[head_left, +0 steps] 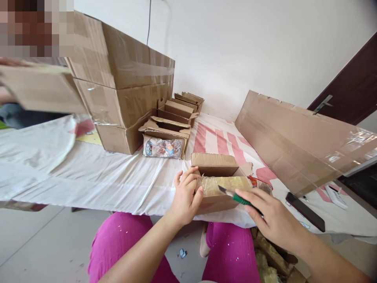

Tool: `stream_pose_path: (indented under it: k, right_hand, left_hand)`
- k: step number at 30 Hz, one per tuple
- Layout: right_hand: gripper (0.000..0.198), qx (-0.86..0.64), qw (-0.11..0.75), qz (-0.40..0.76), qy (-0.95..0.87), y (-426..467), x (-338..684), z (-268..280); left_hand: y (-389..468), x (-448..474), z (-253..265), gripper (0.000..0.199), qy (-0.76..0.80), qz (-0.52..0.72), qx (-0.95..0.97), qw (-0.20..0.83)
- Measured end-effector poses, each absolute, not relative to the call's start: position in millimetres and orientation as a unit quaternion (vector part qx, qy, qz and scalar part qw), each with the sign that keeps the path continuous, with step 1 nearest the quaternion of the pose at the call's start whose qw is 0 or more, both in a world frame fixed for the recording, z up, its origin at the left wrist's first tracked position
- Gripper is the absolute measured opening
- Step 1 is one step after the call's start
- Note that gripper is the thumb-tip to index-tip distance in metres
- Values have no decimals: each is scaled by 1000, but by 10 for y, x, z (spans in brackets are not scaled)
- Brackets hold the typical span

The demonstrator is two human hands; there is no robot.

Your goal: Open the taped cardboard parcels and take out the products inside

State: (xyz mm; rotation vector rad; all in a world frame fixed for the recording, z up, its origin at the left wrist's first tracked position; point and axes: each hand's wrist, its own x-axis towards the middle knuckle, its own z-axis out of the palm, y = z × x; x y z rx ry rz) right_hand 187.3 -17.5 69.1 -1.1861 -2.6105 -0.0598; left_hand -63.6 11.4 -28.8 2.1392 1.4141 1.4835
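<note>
In front of me a small cardboard box [215, 205] stands on the cloth, its far flap raised and its inside partly visible. Its near flap carries yellowish, torn clear tape. My left hand [188, 194] grips the box's left end, fingers over the edge and thumb on the near side. A utility knife [242, 199] with a green handle is held in my right hand [271, 214]. Its blade points left, over the taped flap. Just behind the box's right end lies a plastic packet [262, 184] with red print, partly hidden.
Large taped cartons [132, 102] are stacked at left, beside a row of opened boxes [172, 125] and a printed packet [163, 147]. At right are a big carton [294, 137] and a phone [305, 211]. Cardboard scraps [271, 255] lie below. Another person holds a box [41, 88] far left.
</note>
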Motion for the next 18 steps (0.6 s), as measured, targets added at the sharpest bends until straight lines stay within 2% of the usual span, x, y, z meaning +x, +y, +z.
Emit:
stream_pose_path:
  k: [6,18]
  right_hand:
    - [42,-389,105,-22,-915,-228,1708,575]
    - [41,-390,134,-84,-907,-249,1670,446]
  left_hand:
    - [112,-622,-288,24,481,500,714,95]
    - [108,-638,-304,22,480,504,711,100]
